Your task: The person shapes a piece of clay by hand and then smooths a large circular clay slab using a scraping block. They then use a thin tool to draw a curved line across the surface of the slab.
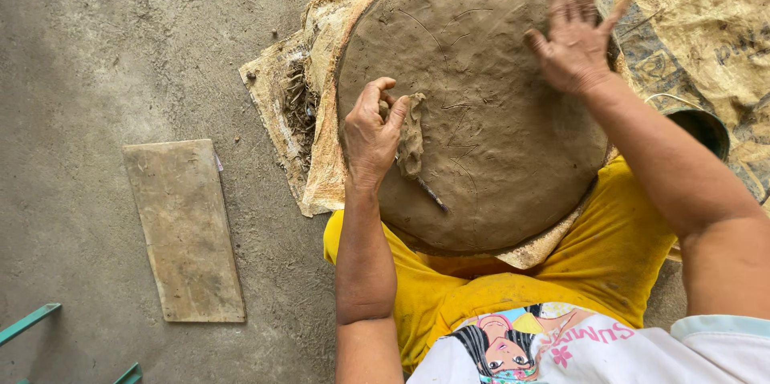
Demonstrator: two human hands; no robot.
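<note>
Both hands work a wide, rounded dome of grey-brown wet clay [489,111] resting in the lap of a person in yellow trousers [593,268], seated on a bare concrete floor [120,47]. Left hand [370,137] is closed around a clay-smeared scraping tool with a thin dark handle [413,147], its caked end pressed against the dome's left flank. Right hand [576,38] holds nothing, its fingers spread flat on the upper right of the surface, steadying it. The hands are well apart, on opposite sides of the form.

Beneath the dome lies a frayed piece of tan sacking [317,71], with loose fibres showing at its left edge. A flat rectangular wooden board [184,228], dusted pale, sits on the floor to the left, untouched. A second printed yellow-brown sack [706,23] is spread at the upper right, and the rim of a dark round container [706,123] shows just beside the right forearm.

Judging by the surface, the shaping looks largely done: the dome is full and even. Faint scratch lines and shallow ridges cross its middle, so smoothing appears unfinished.
</note>
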